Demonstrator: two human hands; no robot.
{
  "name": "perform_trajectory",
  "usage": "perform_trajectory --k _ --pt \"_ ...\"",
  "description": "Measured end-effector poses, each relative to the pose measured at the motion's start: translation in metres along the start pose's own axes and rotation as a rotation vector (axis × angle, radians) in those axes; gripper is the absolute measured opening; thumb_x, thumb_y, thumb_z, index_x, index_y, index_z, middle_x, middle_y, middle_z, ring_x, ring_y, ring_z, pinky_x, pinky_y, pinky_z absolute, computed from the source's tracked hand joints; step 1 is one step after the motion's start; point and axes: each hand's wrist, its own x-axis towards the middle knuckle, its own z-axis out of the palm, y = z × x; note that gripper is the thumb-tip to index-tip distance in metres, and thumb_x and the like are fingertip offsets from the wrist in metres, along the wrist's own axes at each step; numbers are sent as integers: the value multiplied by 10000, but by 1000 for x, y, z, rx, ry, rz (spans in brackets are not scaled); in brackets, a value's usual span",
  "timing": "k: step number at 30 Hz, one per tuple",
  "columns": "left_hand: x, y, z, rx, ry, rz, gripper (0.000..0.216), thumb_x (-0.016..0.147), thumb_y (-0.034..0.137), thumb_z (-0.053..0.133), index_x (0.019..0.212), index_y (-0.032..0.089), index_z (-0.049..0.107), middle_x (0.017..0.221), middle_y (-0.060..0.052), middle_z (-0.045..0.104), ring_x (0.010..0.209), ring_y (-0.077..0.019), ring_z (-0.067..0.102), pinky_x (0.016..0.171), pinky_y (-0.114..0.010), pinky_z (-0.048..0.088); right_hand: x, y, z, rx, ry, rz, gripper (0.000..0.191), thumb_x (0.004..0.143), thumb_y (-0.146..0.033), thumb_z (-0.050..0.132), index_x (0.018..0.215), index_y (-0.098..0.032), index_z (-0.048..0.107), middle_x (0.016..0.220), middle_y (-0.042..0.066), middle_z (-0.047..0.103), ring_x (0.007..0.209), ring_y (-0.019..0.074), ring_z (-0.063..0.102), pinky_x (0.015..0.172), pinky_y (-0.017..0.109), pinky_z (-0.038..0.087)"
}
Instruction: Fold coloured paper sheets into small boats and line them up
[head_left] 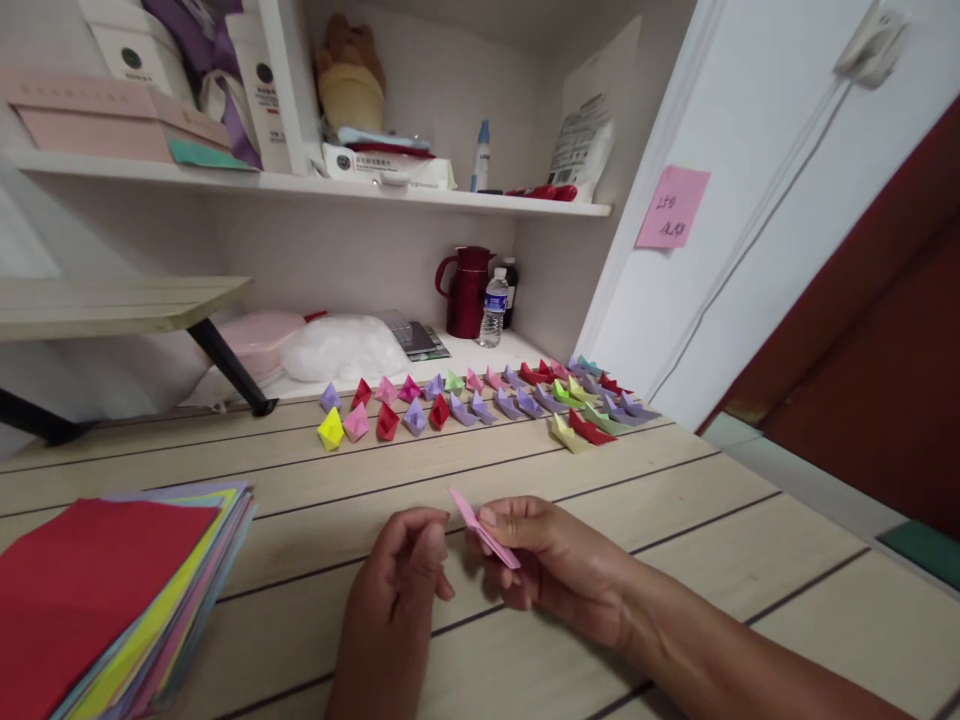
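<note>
My right hand (547,560) pinches a small folded pink paper (480,525) between thumb and fingers, just above the wooden table (675,520). My left hand (397,580) is right beside it with curled fingers; its fingertips sit close to the paper's left end, and I cannot make out whether they touch it. A stack of coloured paper sheets (112,590), red on top, lies at the near left. Rows of small folded paper boats (480,400) in many colours stand further back on the table.
A red jug (466,290) and a water bottle (493,308) stand at the back by the wall. A white plastic bag (341,348) and a pink container (259,335) lie behind the boats. Shelves above hold boxes. A pink sticky note (672,206) hangs on the right wall.
</note>
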Motion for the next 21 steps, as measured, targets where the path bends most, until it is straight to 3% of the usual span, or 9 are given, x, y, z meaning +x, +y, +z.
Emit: perform_trajectory --k 3,8,10,13,16,18,21 --pt "1 -7 0 25 -2 15 282 788 483 650 901 226 677 686 21 639 630 -153 575 654 -269 454 2 2 -2 89 -68 14 297 699 -342 831 748 -94 674 572 0 597 462 80 513 447 208 405" --pt "3 -20 -1 38 -81 29 262 793 451 649 921 224 678 849 -33 679 762 -188 622 699 -306 492 4 6 -4 93 -48 3 263 732 -323 809 741 -100 671 571 5 614 465 79 543 459 197 463" --pt "4 -23 0 62 -20 59 243 784 418 661 936 230 678 854 -25 650 759 -181 615 718 -317 504 4 7 -4 83 -41 6 266 741 -334 802 738 -106 665 574 -2 610 463 78 547 459 196 468" --pt "4 -24 2 126 189 174 304 781 326 663 1081 276 655 974 -13 585 776 -152 596 784 -331 504 4 5 -3 44 -14 21 296 725 -362 805 730 -107 655 552 -16 582 454 77 542 453 194 462" --pt "4 -21 1 203 243 295 419 813 286 619 1229 326 597 1186 -42 517 995 -188 586 885 -367 478 4 4 -1 -35 38 19 337 685 -403 817 730 -117 646 561 -16 579 455 79 529 443 197 435" --pt "4 -19 0 188 142 249 421 838 331 599 1259 315 581 1221 -57 539 1052 -211 579 910 -377 467 4 5 0 -113 83 -33 383 669 -460 815 712 -130 624 575 -12 583 464 85 515 451 206 408" --pt "2 -16 1 94 -193 60 340 872 425 556 1142 239 647 1064 -66 661 950 -219 619 856 -341 478 5 5 0 -308 132 -208 430 720 -536 757 662 -149 577 590 -17 547 515 89 470 509 221 370"
